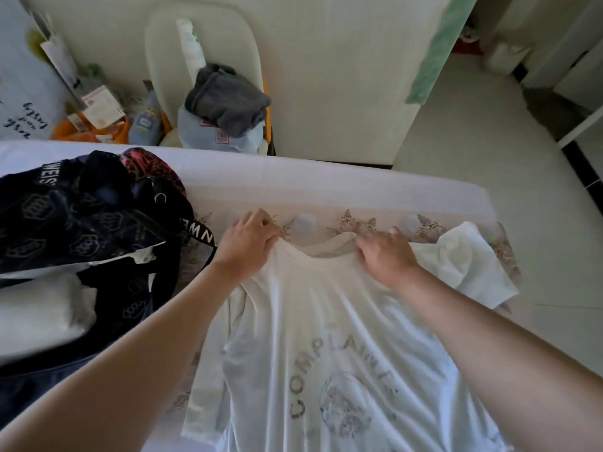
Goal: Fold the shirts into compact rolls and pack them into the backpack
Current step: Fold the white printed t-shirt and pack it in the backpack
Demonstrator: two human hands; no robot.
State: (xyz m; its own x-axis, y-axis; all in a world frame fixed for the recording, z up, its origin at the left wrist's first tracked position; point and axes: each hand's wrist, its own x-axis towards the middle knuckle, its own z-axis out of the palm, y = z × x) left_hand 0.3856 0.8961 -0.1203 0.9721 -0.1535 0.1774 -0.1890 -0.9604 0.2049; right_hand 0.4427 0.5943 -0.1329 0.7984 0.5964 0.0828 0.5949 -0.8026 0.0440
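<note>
Fingers of the left hand (243,246) curl, pinching the far edge of the white grey-lettered cotton shirt (326,321); the blurred right hand (385,256) seems to grip likewise. The shirt lies spread just beside the black patterned fabric backpack (81,223). Uneven pulling could skew the fold, loosening the roll.

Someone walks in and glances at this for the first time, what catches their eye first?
The white shirt with its grey printed lettering, spread across the bed in the middle, with the left hand and right hand gripping its far edge by the collar. Next, the black patterned backpack lying on the bed to the left of it.
</note>
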